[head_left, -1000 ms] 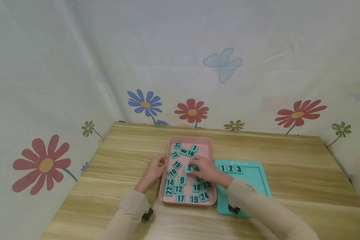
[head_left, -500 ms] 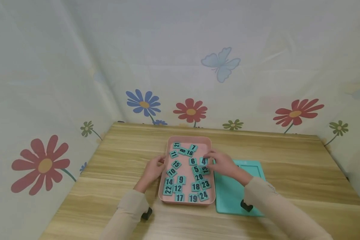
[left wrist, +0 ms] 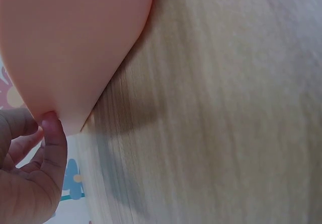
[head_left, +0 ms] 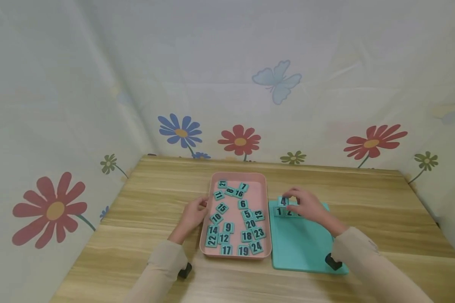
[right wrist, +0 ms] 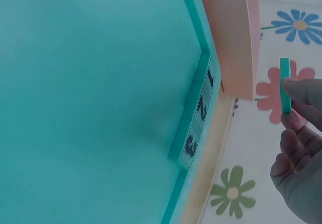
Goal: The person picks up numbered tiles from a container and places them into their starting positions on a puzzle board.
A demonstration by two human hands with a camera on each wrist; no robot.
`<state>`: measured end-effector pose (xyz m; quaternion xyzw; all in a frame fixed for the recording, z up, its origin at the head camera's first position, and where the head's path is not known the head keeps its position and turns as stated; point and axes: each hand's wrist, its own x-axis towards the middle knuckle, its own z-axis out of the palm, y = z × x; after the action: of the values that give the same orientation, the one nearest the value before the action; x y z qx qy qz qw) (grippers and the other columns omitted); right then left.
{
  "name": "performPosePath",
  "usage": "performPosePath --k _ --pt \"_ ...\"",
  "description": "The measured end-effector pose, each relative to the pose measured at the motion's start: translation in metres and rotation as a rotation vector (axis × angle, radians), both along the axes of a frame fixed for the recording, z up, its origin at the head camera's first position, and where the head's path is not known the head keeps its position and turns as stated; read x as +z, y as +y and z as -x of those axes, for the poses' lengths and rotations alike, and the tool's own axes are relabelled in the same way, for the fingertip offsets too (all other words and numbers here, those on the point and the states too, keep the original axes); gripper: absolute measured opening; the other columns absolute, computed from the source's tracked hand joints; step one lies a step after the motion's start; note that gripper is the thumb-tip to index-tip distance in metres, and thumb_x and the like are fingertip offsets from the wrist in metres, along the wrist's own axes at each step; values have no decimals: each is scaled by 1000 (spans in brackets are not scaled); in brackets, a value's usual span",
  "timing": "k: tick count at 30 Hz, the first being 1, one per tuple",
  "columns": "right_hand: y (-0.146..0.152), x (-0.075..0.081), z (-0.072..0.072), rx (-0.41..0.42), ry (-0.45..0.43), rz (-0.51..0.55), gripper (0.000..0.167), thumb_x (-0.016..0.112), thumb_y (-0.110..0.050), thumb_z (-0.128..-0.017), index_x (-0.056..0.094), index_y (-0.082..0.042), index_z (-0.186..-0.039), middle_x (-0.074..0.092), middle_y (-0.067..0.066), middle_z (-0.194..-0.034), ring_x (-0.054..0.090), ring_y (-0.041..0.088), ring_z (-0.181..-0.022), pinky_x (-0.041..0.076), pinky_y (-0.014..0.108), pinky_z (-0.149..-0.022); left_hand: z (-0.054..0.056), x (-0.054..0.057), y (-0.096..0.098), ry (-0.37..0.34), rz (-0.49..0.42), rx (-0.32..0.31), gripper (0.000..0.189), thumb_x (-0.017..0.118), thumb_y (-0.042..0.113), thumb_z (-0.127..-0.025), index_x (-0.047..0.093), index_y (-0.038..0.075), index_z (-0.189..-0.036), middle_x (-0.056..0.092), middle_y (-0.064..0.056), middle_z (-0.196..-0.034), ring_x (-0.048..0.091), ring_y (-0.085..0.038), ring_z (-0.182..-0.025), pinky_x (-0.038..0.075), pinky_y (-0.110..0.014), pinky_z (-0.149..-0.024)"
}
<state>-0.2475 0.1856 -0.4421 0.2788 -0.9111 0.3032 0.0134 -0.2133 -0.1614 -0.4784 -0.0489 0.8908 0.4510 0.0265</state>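
My right hand pinches a teal number tile marked 4 between thumb and fingers. In the right wrist view the tile is edge-on, held up off the teal board. In the head view it overlaps the board's upper left corner, just behind a row of tiles 1, 2 and 3 set along the far rim. My left hand holds the left side of a pink tray. In the left wrist view its thumb lies against the tray's outer wall, with a finger at the rim.
Several loose number tiles lie scattered in the tray, all face up in the head view. The tray stands directly left of the board on a wooden table. A white flowered curtain hangs behind.
My right hand has lifted tile 4 out of the tray and carried it right, over the board's far left corner. My left hand stays at the tray's side.
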Motion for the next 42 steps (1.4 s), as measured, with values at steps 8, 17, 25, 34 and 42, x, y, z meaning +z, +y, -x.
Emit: performPosePath --k 8,17,25,34,42 --pt "27 -4 -2 -54 -46 -3 28 64 -5 -76 61 -4 -104 57 8 -99 41 14 -68 37 22 -54 1 -2 -1 -14 -3 8 38 50 9 -86 49 6 -124 57 -11 -103 59 -17 -83 53 -24 -66" --pt "50 -15 -3 -99 -53 -5 29 62 -1 -75 60 1 -104 56 12 -97 45 20 -72 37 20 -55 1 -3 -2 -4 4 -5 38 50 9 -87 49 4 -124 56 -12 -102 58 -17 -83 52 -24 -66" --pt "63 -22 -4 -133 -80 -37 32 62 2 -74 59 4 -105 55 15 -97 49 22 -79 42 25 -61 0 0 -1 0 1 -9 38 50 7 -86 48 4 -124 56 -12 -102 58 -16 -82 52 -24 -64" --pt "67 -32 -5 -191 -165 -120 33 60 -4 -76 59 1 -109 53 15 -104 52 29 -94 48 43 -77 0 -1 -1 12 6 -8 38 51 6 -85 49 3 -123 57 -13 -101 60 -19 -85 53 -25 -65" --pt "66 -39 -5 -184 -128 -155 31 61 -5 -76 61 0 -106 54 15 -101 53 28 -92 47 44 -76 2 -4 -2 21 25 0 38 52 7 -85 50 4 -123 57 -12 -101 59 -20 -88 52 -27 -68"
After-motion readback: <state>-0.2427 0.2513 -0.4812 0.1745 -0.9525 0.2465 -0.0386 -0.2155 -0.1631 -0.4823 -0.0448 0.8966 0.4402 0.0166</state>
